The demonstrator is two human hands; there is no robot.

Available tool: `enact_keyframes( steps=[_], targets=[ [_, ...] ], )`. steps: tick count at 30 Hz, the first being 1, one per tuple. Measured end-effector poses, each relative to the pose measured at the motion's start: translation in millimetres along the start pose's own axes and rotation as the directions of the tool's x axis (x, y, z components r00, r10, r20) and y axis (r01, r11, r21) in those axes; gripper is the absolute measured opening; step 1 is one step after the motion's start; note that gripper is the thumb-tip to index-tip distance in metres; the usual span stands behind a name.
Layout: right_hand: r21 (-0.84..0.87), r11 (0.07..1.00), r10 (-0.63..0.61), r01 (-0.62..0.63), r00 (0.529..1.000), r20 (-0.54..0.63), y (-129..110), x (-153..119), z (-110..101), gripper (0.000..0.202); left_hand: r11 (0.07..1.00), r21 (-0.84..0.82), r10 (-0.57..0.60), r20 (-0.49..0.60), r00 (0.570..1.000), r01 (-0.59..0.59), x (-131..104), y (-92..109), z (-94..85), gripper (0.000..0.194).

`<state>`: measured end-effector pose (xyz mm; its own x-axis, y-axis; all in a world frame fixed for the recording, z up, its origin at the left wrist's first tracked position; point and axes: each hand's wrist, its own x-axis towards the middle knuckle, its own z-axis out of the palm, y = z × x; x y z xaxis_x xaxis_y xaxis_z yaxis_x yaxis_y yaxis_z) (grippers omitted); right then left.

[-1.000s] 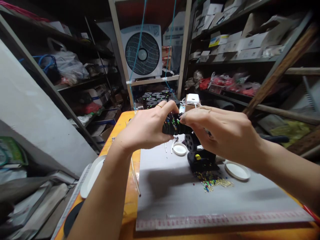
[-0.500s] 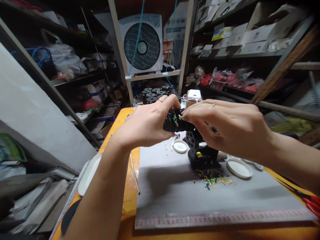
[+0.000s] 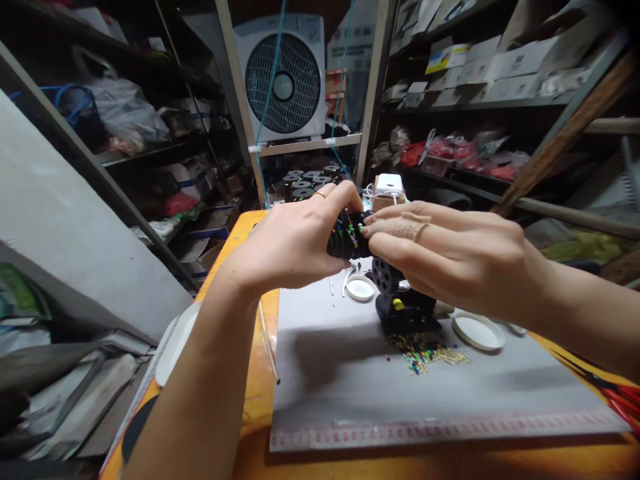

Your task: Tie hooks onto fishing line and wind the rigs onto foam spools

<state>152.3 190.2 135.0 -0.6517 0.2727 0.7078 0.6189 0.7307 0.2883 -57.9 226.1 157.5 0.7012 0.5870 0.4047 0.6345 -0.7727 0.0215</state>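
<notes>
My left hand (image 3: 300, 233), with a ring on one finger, is wrapped round a black cylindrical spool (image 3: 345, 235) dotted with small coloured beads. The fingertips of my right hand (image 3: 440, 247) are pressed together at the spool's right end; one finger has a tan wrap. What they pinch, if anything, is too small to make out. Below my right hand stands a black device (image 3: 407, 312) with a round holed wheel (image 3: 384, 275) and a yellow knob. Loose coloured and gold beads (image 3: 425, 355) lie at its foot on the grey board (image 3: 330, 400).
Two white dishes (image 3: 360, 287) (image 3: 479, 331) flank the device. Red-handled scissors (image 3: 620, 403) lie at the right edge, a thin stick (image 3: 269, 343) at the left. Behind are black spools (image 3: 305, 185), a white box (image 3: 389, 184) with a cable and a fan (image 3: 283, 83).
The fingers of my right hand have straightened a little and their wrapped finger shows more clearly. My left hand still holds the spool. The whole view has shifted slightly.
</notes>
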Motion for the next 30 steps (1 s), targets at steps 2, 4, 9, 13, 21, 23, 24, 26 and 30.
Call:
enact_keyframes(
  steps=[2,4,9,13,21,23,24,26,30],
  targets=[
    [-0.129,0.981,-0.140,0.146,0.989,0.056,0,1,-1,0.023,1.000,0.006,0.000,-0.002,1.000,0.000,0,0,0.4,0.039],
    [-0.209,0.954,-0.207,0.215,0.976,0.063,0,-1,-2,0.024,1.000,0.012,0.001,-0.006,1.000,-0.001,0,0,0.6,0.040],
    [-0.382,0.856,-0.331,0.349,0.937,0.114,-10,-17,-2,0.028,1.000,0.010,0.009,0.002,1.000,-0.009,0,0,0.8,0.040],
    [-0.390,0.884,-0.182,0.256,0.959,0.217,-21,-37,3,0.046,1.000,0.021,0.007,-0.009,1.000,-0.007,0,0,0.9,0.041],
    [-0.069,0.993,0.114,-0.097,0.938,0.326,-57,-96,12,0.028,0.988,0.146,0.050,-0.037,0.998,-0.044,-3,5,0.0,0.051],
    [0.017,0.949,0.283,-0.314,0.876,0.390,-66,-107,20,0.014,0.973,0.228,0.032,-0.065,0.997,-0.016,-6,10,0.7,0.049],
    [0.034,0.916,0.353,-0.401,0.841,0.411,-70,-110,24,0.011,0.966,0.259,0.019,-0.081,0.997,0.003,-8,12,1.3,0.048],
    [0.044,0.867,0.440,-0.496,0.804,0.401,-73,-114,32,0.008,0.954,0.297,0.000,-0.107,0.994,0.032,-12,15,2.7,0.047],
    [0.067,0.845,0.481,-0.530,0.810,0.336,-76,-118,41,0.010,0.948,0.317,0.000,-0.106,0.994,0.033,-17,13,6.8,0.048]
  ],
)
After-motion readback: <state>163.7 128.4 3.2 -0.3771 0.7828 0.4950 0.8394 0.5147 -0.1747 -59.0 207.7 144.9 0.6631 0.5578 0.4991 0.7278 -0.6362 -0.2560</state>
